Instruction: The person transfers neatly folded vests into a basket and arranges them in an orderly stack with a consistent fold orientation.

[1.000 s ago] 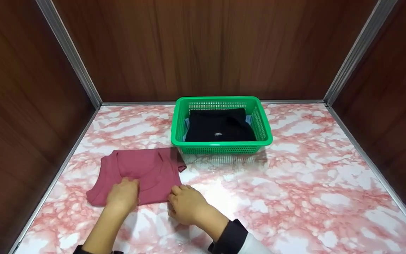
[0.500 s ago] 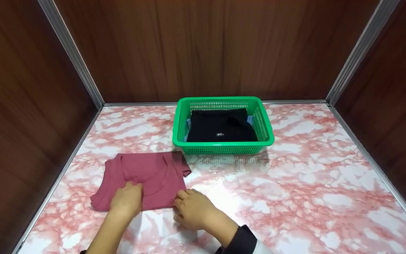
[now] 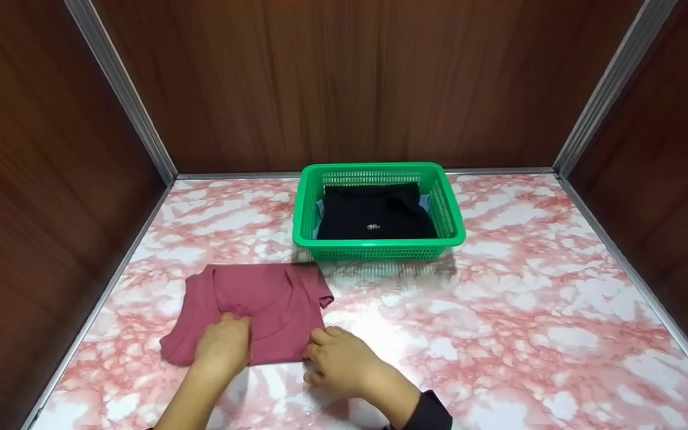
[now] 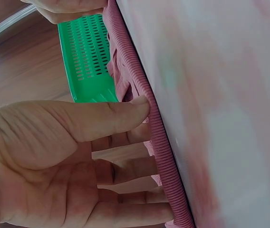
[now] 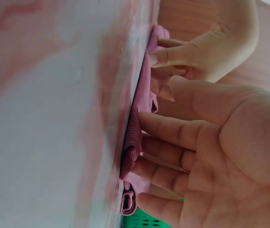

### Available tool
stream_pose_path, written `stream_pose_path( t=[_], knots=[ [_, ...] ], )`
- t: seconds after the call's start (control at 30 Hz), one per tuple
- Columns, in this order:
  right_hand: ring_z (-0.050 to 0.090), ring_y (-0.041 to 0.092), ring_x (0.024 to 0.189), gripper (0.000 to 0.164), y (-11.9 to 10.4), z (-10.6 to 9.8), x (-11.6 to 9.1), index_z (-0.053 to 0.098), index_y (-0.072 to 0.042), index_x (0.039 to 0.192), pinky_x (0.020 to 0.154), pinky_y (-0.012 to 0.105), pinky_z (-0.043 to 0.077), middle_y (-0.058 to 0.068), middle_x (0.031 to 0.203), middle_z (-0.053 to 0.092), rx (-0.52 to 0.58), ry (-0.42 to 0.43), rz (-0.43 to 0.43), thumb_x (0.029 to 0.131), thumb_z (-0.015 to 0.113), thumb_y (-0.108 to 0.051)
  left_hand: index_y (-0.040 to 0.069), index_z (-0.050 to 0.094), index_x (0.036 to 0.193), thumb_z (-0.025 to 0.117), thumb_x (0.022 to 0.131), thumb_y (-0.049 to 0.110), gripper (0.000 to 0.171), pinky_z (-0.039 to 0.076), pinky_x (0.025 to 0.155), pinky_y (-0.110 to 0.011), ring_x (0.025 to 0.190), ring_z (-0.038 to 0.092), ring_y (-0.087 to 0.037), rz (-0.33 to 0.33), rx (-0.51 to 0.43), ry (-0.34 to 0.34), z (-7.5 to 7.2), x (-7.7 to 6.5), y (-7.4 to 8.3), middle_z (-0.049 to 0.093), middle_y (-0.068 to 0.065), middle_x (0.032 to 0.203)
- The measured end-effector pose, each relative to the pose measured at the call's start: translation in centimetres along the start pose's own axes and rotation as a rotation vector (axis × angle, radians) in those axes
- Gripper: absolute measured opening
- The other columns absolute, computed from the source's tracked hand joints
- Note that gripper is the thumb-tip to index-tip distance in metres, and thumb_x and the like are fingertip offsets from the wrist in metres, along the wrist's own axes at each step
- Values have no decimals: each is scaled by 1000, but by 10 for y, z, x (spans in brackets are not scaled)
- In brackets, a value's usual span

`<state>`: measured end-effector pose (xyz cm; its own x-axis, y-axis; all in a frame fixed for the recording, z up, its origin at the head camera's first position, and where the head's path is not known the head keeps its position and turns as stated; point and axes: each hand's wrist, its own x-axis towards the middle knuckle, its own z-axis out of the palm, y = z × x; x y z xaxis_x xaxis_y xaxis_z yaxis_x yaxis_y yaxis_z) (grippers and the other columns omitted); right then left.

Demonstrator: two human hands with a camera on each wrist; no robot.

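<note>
A folded dusty-red ribbed T-shirt (image 3: 272, 334) lies on the table's left half, its round neckline facing up and a small flap sticking out at the far right corner. My left hand (image 3: 224, 345) rests on its near middle; the left wrist view shows the fingers and thumb touching the ribbed cloth (image 4: 161, 152) near its edge. At the near right corner is my right hand (image 3: 344, 361). In the right wrist view its fairly straight fingertips touch the shirt's side (image 5: 134, 135), while the thumb (image 5: 192, 90) stands off the cloth.
Behind the shirt, to its right, stands a green perforated basket (image 3: 380, 243) holding a folded black garment (image 3: 374, 209) with a small white print, and light-blue cloth (image 3: 319, 209) beneath. Brown wood-look panels (image 3: 350, 83) enclose the pink-and-white marbled table (image 3: 529, 310) on three sides.
The shirt has slid a little to the right and toward me, both hands moving along with it. The basket stays where it was; the view has shifted slightly since the first frame.
</note>
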<state>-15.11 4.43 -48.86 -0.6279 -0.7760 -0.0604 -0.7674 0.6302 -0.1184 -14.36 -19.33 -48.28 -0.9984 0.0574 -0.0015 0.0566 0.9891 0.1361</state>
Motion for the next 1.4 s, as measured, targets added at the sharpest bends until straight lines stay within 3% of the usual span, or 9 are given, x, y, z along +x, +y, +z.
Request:
stream_pose_path(
  t=[0.23,0.67,0.97,1.4],
  knots=[
    [51,11,98,34,4,4,-9,71,-18,118,100,30,45,-8,104,54,25,40,-7,99,61,-45,1,68,100,93,67,13,44,56,71,-60,81,64,-50,14,3,8,1,-3,5,63,-25,100],
    [54,13,107,35,13,4,-23,70,-17,121,104,32,44,-8,108,55,110,37,34,100,61,-44,3,68,102,93,69,12,43,55,74,-61,87,62,-49,-21,-32,-11,4,-3,20,62,-24,103],
    [56,16,112,33,25,5,-38,71,-16,118,105,35,45,-8,109,56,156,75,44,101,60,-42,2,69,115,93,70,13,53,58,71,-59,89,62,-48,-23,-24,-29,5,0,39,62,-26,110],
    [57,20,117,32,43,3,-63,71,-14,118,105,41,47,-9,109,55,239,82,88,102,61,-40,4,69,112,94,68,16,52,58,67,-57,87,63,-47,-13,3,-14,10,8,71,62,-24,106]
  ],
)
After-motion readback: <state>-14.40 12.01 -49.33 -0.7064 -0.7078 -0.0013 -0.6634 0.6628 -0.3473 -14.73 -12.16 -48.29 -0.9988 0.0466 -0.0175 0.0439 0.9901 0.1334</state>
